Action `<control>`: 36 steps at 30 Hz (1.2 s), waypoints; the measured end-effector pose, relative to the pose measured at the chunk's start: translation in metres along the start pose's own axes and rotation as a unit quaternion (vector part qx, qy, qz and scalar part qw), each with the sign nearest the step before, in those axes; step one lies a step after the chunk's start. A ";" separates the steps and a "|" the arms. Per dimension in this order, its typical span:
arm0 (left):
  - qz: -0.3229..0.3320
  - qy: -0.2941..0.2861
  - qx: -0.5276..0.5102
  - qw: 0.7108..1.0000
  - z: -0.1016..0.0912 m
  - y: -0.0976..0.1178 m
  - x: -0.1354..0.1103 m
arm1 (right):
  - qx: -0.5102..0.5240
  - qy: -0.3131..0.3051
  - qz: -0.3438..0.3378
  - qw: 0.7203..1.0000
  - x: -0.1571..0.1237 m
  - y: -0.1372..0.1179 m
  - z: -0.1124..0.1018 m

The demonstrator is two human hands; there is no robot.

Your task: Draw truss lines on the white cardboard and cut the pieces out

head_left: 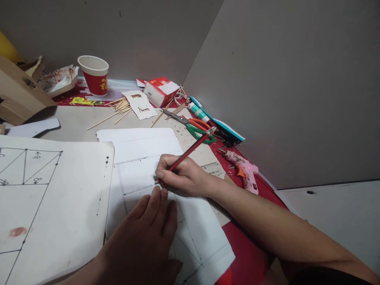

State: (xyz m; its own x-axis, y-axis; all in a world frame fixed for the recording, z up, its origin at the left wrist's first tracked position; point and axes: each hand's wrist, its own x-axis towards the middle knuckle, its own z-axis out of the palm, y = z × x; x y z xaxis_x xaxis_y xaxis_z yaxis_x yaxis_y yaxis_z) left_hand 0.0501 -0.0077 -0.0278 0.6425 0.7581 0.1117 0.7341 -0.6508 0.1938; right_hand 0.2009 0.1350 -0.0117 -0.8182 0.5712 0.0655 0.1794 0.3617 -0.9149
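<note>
My right hand (182, 177) is closed on a red pencil (190, 151), its tip resting on a white sheet (139, 166) that carries ruled pencil lines. My left hand (148, 233) lies flat on the same sheet just below the pencil tip, fingers stretched out and close together, holding nothing. A larger white board (53, 206) with drawn triangles and numbers overlaps the sheet on the left.
Scissors with orange and green handles (197, 128), a pink glue gun (245, 170), a glue tube (198, 112), wooden sticks (118, 109), a red paper cup (95, 75), a red and white box (160, 91) and cut card pieces (141, 105) lie beyond. Grey walls close the back and right.
</note>
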 end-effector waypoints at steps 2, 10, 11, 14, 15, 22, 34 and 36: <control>-0.001 0.002 0.001 1.000 0.000 0.000 0.001 | -0.023 -0.005 -0.014 1.000 0.000 0.000 0.000; -0.002 -0.026 -0.024 0.999 -0.004 -0.001 0.005 | -0.105 -0.003 -0.086 0.991 -0.001 -0.003 0.002; 0.000 -0.029 -0.026 0.999 -0.004 -0.001 0.005 | -0.114 -0.006 -0.090 0.989 -0.002 -0.004 0.002; -0.002 -0.023 -0.026 0.999 -0.003 0.000 0.003 | -0.139 -0.020 -0.087 0.986 -0.003 -0.006 0.001; -0.003 -0.020 -0.026 0.999 -0.003 0.000 0.002 | -0.146 -0.024 -0.084 0.985 -0.004 -0.007 0.001; 0.003 -0.038 -0.035 0.999 -0.005 0.000 0.006 | -0.191 -0.023 -0.092 0.977 -0.005 -0.009 0.002; 0.005 -0.028 -0.021 0.999 -0.001 -0.001 0.003 | 0.042 0.067 0.017 0.997 -0.008 -0.005 0.002; 0.007 -0.010 -0.014 1.000 0.000 -0.002 0.002 | 0.115 0.073 0.064 0.989 -0.007 -0.007 0.000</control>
State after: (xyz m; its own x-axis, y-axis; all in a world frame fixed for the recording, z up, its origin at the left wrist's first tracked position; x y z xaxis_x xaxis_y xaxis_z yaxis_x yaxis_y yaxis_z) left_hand 0.0501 -0.0055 -0.0284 0.6569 0.7481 0.0946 0.7193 -0.6593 0.2191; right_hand 0.2054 0.1285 -0.0055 -0.7064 0.7077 -0.0154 0.1345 0.1127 -0.9845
